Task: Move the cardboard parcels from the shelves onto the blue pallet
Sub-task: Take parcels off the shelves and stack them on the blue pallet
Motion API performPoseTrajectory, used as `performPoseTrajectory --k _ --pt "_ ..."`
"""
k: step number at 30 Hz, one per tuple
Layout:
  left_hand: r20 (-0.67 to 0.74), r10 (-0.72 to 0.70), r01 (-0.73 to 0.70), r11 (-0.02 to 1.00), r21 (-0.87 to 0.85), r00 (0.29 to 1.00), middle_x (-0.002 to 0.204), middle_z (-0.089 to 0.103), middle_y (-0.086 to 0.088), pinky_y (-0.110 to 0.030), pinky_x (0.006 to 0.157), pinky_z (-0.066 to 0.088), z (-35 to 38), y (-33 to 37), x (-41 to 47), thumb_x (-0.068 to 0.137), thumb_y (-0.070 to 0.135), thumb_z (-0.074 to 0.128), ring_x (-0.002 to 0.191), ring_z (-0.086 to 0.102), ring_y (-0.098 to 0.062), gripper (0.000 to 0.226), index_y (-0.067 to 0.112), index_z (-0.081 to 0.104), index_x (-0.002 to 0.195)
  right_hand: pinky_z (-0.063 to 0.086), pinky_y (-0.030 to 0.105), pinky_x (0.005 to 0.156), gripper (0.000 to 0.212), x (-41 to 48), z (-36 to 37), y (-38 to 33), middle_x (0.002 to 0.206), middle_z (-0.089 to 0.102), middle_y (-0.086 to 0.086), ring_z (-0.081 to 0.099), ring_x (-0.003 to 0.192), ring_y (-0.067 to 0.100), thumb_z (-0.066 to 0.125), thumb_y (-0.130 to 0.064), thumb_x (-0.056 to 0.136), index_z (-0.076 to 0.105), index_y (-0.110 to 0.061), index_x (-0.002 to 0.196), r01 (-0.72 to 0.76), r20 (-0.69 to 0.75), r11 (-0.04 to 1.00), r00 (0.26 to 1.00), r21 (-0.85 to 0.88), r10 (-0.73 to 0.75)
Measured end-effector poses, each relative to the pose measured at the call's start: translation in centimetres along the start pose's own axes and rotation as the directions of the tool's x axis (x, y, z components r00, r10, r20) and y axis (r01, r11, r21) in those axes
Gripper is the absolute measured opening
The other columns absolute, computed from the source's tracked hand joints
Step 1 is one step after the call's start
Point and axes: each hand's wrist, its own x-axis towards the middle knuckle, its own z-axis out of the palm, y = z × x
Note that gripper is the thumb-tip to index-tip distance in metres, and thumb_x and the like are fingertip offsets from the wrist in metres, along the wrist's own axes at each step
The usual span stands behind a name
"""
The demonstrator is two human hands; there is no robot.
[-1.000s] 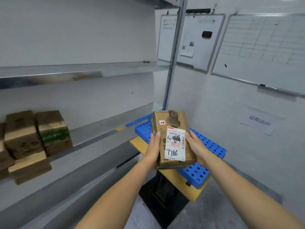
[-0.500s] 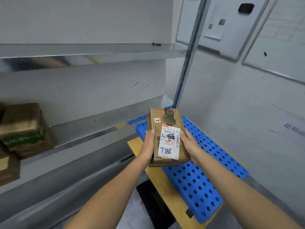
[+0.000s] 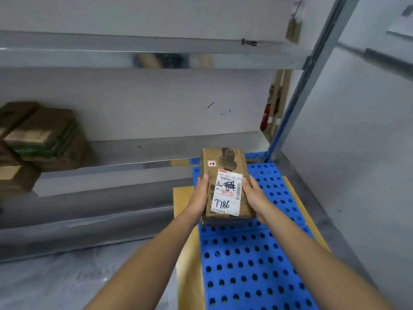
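1. Both hands are on one cardboard parcel (image 3: 225, 186), held flat out in front with its long side pointing away from the person.
2. The left hand (image 3: 199, 196) grips the parcel's left edge, thumb up on the top face. The fingers go under the box and are out of sight.
3. The right hand (image 3: 255, 196) mirrors it on the right edge, thumb on top beside the white label (image 3: 226, 192), which reads "7786" in handwriting.
4. The parcel sits over the far half of the blue pallet (image 3: 257, 265). I cannot tell whether its underside touches the pallet.
5. The pallet is perforated and lies on a yellow board (image 3: 185, 253) that sticks out at its left side.
6. Off to the left, more parcels (image 3: 44, 139) are stacked on the metal shelf (image 3: 134, 153), well apart from the one in hand and blurred.
7. A metal upright (image 3: 297, 97) rises just past the pallet's far right corner.
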Motion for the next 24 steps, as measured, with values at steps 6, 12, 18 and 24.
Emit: performPoseTrajectory --k 6,12,18,24 --pt "-0.055 -0.059 0.053 0.994 -0.093 0.997 0.11 0.076 0.003 -0.031 0.084 0.054 1.6 -1.4 2.2 0.099 0.064 0.022 0.1 0.073 -0.015 0.06 0.031 0.063 0.126 0.035 0.037 0.107 0.053 3.7 -0.8 1.3 0.154 0.036 -0.001 0.039 0.138 0.023 0.03 -0.042 0.105 0.015 -0.033 0.155 -0.028 0.092 1.0 0.995 0.011 0.027" --pt "-0.127 -0.105 0.101 0.994 -0.036 0.986 0.104 0.077 0.003 -0.033 0.086 0.054 1.9 -1.9 4.7 0.098 0.067 0.024 0.095 0.074 -0.013 0.06 0.031 0.067 0.119 0.036 0.032 0.101 0.05 6.9 -0.8 2.8 0.152 0.04 -0.001 0.042 0.136 0.02 0.028 -0.037 0.106 0.017 -0.031 0.155 -0.043 0.128 0.997 0.991 0.06 0.035" --pt "-0.205 -0.122 0.111 0.992 -0.063 0.971 0.101 0.077 -0.004 -0.041 0.09 0.055 2.0 -2.2 6.5 0.099 0.064 0.029 0.095 0.074 -0.022 0.062 0.021 0.069 0.116 0.035 0.031 0.098 0.049 9.1 -0.4 3.0 0.148 0.046 -0.001 0.045 0.133 0.021 0.025 -0.039 0.106 0.015 -0.036 0.153 0.006 0.149 1.0 0.989 -0.009 -0.005" --pt "-0.264 -0.133 0.12 0.991 -0.063 0.955 0.096 0.078 -0.003 -0.027 0.068 0.055 1.5 -2.8 7.5 0.1 0.061 0.031 0.087 0.076 -0.019 0.058 0.02 0.069 0.114 0.035 0.039 0.11 0.052 10.8 0.2 3.4 0.151 0.041 0.005 0.041 0.136 0.025 0.024 -0.045 0.104 0.013 -0.034 0.154 0.05 0.17 0.992 0.985 -0.112 -0.03"
